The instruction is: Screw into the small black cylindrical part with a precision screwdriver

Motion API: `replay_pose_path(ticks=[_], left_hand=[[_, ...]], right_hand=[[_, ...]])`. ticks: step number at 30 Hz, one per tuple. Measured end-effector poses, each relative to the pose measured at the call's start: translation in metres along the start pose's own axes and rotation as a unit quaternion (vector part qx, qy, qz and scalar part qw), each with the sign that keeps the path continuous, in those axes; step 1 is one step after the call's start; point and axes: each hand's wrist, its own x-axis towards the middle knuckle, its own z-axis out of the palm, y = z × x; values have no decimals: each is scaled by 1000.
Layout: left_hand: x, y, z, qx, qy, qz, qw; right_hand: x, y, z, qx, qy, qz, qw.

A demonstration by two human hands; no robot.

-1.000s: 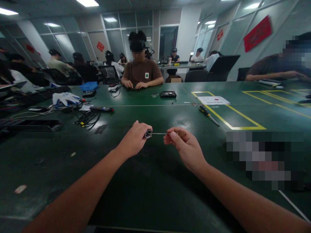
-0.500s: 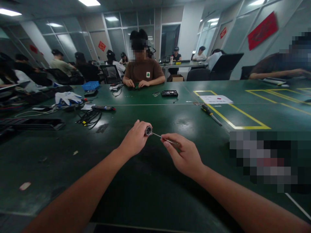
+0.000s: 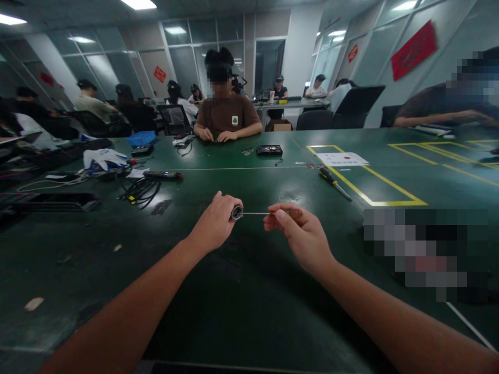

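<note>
My left hand (image 3: 216, 221) is closed round a dark cylindrical part (image 3: 236, 212) with a round, metal-rimmed open end facing me. Most of that part is hidden in my palm. My right hand (image 3: 304, 234) pinches a slim screwdriver (image 3: 255, 213) between thumb and fingers. Its thin metal shaft runs level to the left, and the tip meets the side of the cylindrical part near the rim. The screwdriver's handle is mostly covered by my fingers. Both hands are held above the green table (image 3: 218, 322).
Beyond my hands lie a yellow-black screwdriver (image 3: 334, 183), a paper sheet (image 3: 343, 158) and a black device (image 3: 269, 150). Left are coiled cables (image 3: 142, 192), white gloves (image 3: 104, 159) and a blue basket (image 3: 141, 138). A person (image 3: 228, 111) works opposite. A blurred-out patch covers something at right.
My right hand has shifted slightly right and rolled, bringing the screwdriver from a slant to nearly level. The left hand still grips the cylindrical part. The whole view has shifted a little.
</note>
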Motion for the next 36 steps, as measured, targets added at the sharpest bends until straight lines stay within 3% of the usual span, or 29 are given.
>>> replay_pose_path(ticks=[17, 24, 26, 29, 31, 36], left_hand=[[1, 3, -2, 20, 3, -1, 1000], [-1, 1, -1, 35, -15, 30, 999], [0, 1, -1, 41, -29, 46, 998], [0, 1, -1, 42, -34, 48, 997], [1, 0, -1, 38, -27, 39, 998], [0, -1, 0, 23, -19, 17, 999]], right_hand=[[-5, 0, 2, -79, -24, -24, 996], [-10, 1, 4, -188, -18, -50, 981], [-5, 0, 2, -141, -1, -28, 990], [4, -1, -1, 18, -7, 59, 998], [7, -1, -2, 68, 1, 68, 995], [1, 1, 0, 10, -9, 11, 1000]])
